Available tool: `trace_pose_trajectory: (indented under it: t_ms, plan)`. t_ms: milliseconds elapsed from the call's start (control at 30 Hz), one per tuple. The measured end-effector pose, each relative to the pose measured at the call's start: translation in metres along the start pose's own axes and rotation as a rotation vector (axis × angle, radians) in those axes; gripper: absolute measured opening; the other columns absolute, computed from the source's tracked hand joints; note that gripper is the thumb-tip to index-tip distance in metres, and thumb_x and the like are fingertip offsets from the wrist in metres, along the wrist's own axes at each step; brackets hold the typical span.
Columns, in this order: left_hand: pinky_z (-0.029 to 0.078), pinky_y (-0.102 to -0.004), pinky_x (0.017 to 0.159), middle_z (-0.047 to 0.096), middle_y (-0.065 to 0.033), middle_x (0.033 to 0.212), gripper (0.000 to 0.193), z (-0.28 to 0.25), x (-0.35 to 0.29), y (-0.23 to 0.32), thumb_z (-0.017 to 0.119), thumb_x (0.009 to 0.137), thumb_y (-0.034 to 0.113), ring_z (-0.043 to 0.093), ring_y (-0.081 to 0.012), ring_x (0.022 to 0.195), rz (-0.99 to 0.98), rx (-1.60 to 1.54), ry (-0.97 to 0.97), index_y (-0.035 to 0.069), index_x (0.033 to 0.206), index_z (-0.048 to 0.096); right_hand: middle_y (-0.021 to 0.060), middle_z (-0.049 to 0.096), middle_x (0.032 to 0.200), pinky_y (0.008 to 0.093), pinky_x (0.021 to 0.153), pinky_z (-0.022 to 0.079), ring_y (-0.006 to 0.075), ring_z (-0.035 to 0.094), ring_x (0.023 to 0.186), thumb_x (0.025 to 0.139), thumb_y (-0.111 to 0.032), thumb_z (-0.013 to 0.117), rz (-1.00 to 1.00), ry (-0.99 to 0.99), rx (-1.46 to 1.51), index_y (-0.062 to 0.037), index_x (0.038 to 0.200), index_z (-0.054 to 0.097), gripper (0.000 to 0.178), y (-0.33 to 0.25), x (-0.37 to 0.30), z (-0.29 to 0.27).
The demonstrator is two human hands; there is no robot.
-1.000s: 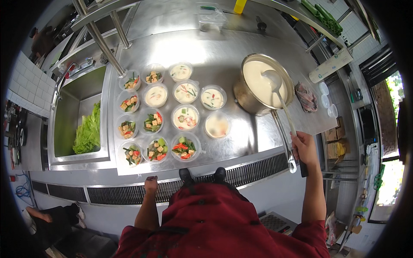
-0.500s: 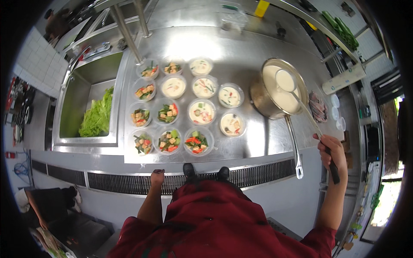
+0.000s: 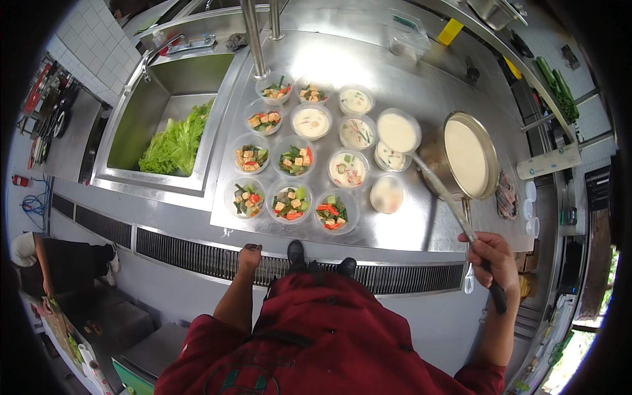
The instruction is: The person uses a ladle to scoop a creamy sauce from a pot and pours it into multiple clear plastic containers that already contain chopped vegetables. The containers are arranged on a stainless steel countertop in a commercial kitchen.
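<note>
My right hand (image 3: 494,260) is wrapped round the dark handle of a long ladle (image 3: 447,191). The ladle's bowl is full of creamy white liquid and hangs over the cups to the left of a steel saucepan (image 3: 429,164), partly covering a cup (image 3: 394,158). More of the white liquid fills the pan. Several clear plastic cups stand in rows: some, like the front one (image 3: 333,212), show vegetables and golden cubes; others, like this one (image 3: 348,168), are covered with white liquid. My left hand (image 3: 249,255) hangs low by the counter's front edge, fingers curled, nothing visible in it.
At the left, a steel sink (image 3: 105,168) holds green lettuce (image 3: 176,141). A clear plastic container (image 3: 407,36) stands at the back beside a yellow object (image 3: 450,31). Steel posts (image 3: 253,39) rise behind the cups. Another person (image 3: 59,263) is at the far left.
The ladle has come up out of the saucepan and moved left over the cups, full of white liquid. The view has shifted, and my left hand remains low with its fingers curled.
</note>
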State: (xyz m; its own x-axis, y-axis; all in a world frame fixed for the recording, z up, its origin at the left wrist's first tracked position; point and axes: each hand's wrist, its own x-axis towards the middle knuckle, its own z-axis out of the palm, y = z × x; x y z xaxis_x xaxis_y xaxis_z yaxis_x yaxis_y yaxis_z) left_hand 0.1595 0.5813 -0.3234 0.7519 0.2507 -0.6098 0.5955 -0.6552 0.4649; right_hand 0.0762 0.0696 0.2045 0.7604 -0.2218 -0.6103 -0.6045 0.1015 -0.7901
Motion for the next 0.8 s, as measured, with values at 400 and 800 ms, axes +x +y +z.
trace_pose_trajectory:
  t_ms: [400, 800]
  plan:
    - [0.054, -0.0418, 0.093, 0.075, -0.0238, 0.106, 0.043, -0.018, -0.016, -0.01, 0.074, 0.088, 0.036, 0.072, -0.0364, 0.104, -0.051, -0.021, 0.053, 0.001, 0.114, 0.073, 0.0015, 0.052, 0.072, 0.0216, 0.037, 0.036, 0.0062, 0.046, 0.041, 0.103, -0.011, 0.058, 0.069, -0.307, -0.207, 0.0079, 0.125, 0.062, 0.03, 0.014, 0.067, 0.089]
    - [0.055, -0.0421, 0.091, 0.076, -0.0211, 0.108, 0.04, -0.005, 0.003, -0.081, 0.073, 0.088, 0.032, 0.073, -0.0364, 0.104, 0.215, -0.004, 0.06, 0.0, 0.112, 0.074, 0.0132, 0.074, 0.087, 0.0356, 0.052, 0.052, 0.0231, 0.065, 0.052, 0.101, -0.021, 0.064, -0.306, -0.171, -0.776, 0.0025, 0.124, 0.065, 0.033, 0.046, 0.083, 0.117]
